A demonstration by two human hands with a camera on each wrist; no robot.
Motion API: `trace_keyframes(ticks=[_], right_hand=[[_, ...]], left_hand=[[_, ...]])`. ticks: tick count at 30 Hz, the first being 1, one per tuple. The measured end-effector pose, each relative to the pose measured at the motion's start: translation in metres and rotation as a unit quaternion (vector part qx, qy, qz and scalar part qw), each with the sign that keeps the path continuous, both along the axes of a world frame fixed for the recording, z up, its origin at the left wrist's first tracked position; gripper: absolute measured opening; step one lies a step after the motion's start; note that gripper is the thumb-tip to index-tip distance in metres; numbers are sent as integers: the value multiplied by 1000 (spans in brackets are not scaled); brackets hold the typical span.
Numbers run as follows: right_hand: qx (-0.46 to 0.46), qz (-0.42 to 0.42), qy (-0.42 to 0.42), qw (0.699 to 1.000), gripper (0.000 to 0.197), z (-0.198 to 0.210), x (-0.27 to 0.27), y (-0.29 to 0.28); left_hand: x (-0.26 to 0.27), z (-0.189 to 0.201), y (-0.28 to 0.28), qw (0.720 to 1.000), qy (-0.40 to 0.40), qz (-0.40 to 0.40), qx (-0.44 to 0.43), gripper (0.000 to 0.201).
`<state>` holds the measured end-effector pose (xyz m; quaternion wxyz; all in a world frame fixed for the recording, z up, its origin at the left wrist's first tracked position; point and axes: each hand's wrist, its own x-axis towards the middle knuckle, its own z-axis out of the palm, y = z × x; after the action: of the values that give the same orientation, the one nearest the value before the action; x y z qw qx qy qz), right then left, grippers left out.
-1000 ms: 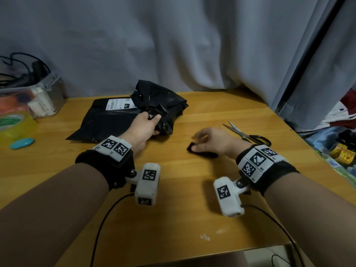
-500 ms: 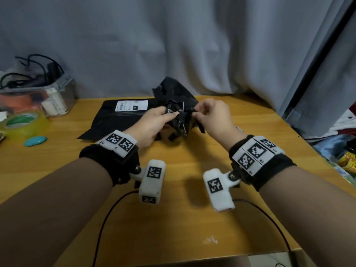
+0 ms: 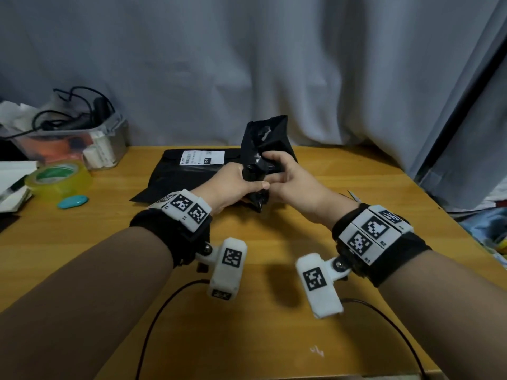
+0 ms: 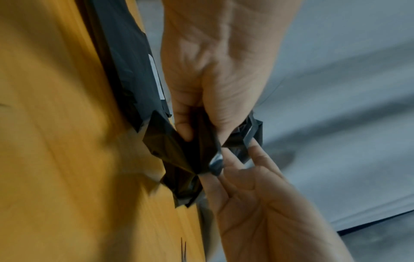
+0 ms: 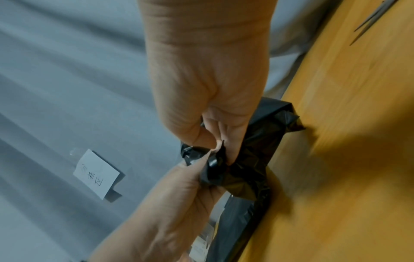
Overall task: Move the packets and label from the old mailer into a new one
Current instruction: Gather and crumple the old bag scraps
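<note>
I see a pale grey curtain (image 3: 274, 64) hanging in folds behind a wooden table (image 3: 274, 338) (orange-toned, evenly lit). A small paper note (image 5: 96, 174) is stuck on the curtain.

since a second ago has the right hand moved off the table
Yes. The right hand rose from the table and went toward the flat mailer, now gripping the crumpled black bag.
</note>
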<state>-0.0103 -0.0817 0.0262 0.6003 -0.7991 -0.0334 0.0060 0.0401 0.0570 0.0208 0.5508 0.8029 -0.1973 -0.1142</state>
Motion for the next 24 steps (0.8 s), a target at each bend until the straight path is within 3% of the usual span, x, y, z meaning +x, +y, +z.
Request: trace_keyframes(ticks=[4, 7, 12, 14, 16, 19, 20, 22, 24], right_hand=[[95, -64, 16, 993, 61, 2, -2, 3], [195, -103, 12, 975, 61, 9, -10, 5], [274, -82, 38, 958, 60, 19, -25, 5], [214, -96, 13, 972, 52, 24, -34, 5], [87, -153, -92, 980, 42, 31, -40, 1], [-129, -165, -284, 936, 44, 50, -40, -7], [-192, -136, -293, 926, 48, 56, -36, -9], [-291, -61, -220, 929, 52, 66, -28, -10], [-289, 25, -114, 950, 58, 63, -25, -9]], left_hand=[[0, 1, -5, 999, -43, 29, 7, 9], [-3, 2, -9, 995, -58, 72, -34, 3], [-10, 6, -2, 988, -81, 131, -27, 14], [-12, 9, 8, 986, -90, 140, 21, 19], [-14, 13, 19, 970, -154, 105, 155, 19], [-29, 27, 27, 900, -282, -5, 333, 20], [-33, 30, 26, 880, -315, -43, 353, 26], [-40, 36, 22, 851, -365, -85, 367, 36], [-43, 40, 19, 872, -371, -75, 311, 34]])
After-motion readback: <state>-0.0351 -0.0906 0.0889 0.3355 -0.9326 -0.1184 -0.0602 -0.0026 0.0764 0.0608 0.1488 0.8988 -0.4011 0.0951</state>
